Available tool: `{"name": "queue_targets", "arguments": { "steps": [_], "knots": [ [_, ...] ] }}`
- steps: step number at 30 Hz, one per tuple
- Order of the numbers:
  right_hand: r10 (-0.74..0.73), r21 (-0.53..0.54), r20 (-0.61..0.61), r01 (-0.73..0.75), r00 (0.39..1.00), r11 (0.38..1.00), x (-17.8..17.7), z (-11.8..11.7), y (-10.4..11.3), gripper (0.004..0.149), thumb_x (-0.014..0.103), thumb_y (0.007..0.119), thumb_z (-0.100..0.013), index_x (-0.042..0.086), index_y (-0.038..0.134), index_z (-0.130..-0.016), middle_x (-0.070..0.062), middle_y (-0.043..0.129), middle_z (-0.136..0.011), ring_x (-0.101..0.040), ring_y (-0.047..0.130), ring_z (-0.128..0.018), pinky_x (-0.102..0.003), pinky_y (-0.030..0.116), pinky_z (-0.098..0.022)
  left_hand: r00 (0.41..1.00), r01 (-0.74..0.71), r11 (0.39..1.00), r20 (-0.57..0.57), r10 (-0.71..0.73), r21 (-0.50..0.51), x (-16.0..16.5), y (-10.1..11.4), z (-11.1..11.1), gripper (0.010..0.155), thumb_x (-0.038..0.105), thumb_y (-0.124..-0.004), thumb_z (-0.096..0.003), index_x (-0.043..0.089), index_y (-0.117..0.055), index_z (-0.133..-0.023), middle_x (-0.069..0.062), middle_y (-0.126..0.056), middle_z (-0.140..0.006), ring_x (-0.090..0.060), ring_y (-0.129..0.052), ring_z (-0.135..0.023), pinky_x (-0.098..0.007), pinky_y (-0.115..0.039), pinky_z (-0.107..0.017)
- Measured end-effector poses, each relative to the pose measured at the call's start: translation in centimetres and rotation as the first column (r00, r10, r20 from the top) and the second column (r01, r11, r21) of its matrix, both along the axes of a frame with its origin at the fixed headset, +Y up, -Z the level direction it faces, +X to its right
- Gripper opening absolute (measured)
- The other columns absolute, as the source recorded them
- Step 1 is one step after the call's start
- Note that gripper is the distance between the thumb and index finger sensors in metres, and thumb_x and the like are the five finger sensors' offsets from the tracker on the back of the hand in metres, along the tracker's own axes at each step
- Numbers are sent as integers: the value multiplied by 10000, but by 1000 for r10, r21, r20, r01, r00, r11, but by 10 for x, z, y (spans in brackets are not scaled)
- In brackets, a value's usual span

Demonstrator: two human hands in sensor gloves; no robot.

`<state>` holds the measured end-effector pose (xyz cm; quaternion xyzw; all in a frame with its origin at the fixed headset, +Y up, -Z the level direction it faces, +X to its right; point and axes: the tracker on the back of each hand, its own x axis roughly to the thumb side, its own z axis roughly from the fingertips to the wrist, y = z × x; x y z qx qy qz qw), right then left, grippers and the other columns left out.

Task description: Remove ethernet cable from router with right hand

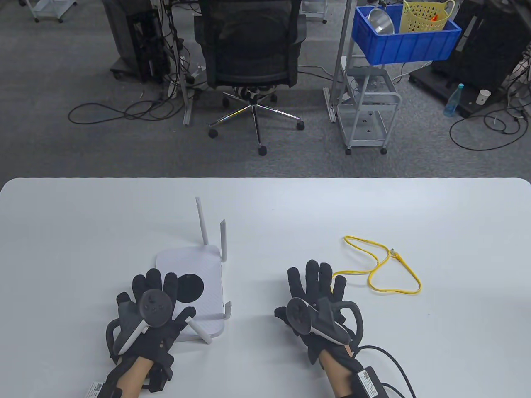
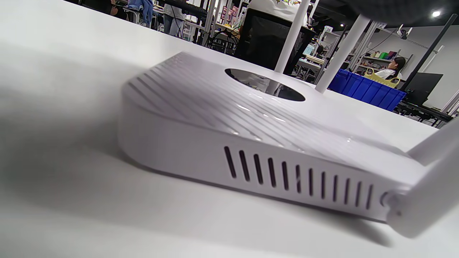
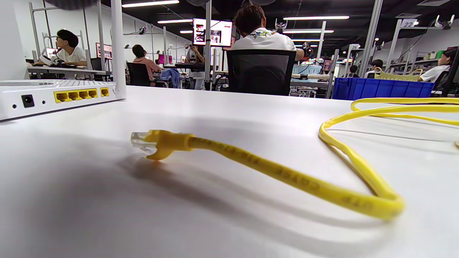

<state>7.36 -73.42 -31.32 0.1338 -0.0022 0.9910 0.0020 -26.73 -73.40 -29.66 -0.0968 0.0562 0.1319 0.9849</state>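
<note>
A white router [image 1: 195, 259] with several antennas lies on the white table [image 1: 290, 207], left of centre. My left hand [image 1: 151, 290] rests flat on its near left part, fingers spread; the left wrist view shows its vented side [image 2: 287, 175]. A yellow ethernet cable [image 1: 394, 290] lies loose on the table to the right, unplugged. One plug [image 1: 394, 253] lies at its far end. The other plug [image 3: 157, 141] lies free on the table under my right hand [image 1: 315, 286], which is flat, open and holds nothing. The router's yellow ports [image 3: 75, 95] are empty.
Two antennas [image 1: 202, 222] stand upright at the router's far side and others [image 1: 199, 329] lie at its near side. A black glove lead [image 1: 394, 365] runs off the bottom right. An office chair [image 1: 253, 54] and a blue crate [image 1: 406, 37] stand beyond the table.
</note>
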Motion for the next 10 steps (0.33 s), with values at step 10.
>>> {"name": "queue_targets", "arguments": {
  "steps": [10],
  "knots": [
    [1,-26,0,-2,1000,1000,-1,1,-1,925,658,503,-474,141,166,-1164,-364,144,-1170,-630,184,-1021,-794,199,-659,1000,1,1000,-7,-1,-14,0,-1,0,853,678,-608,-433,365,-194,-1110,-69,36,-1196,-358,98,-1048,-623,40,-664]
  ]
}}
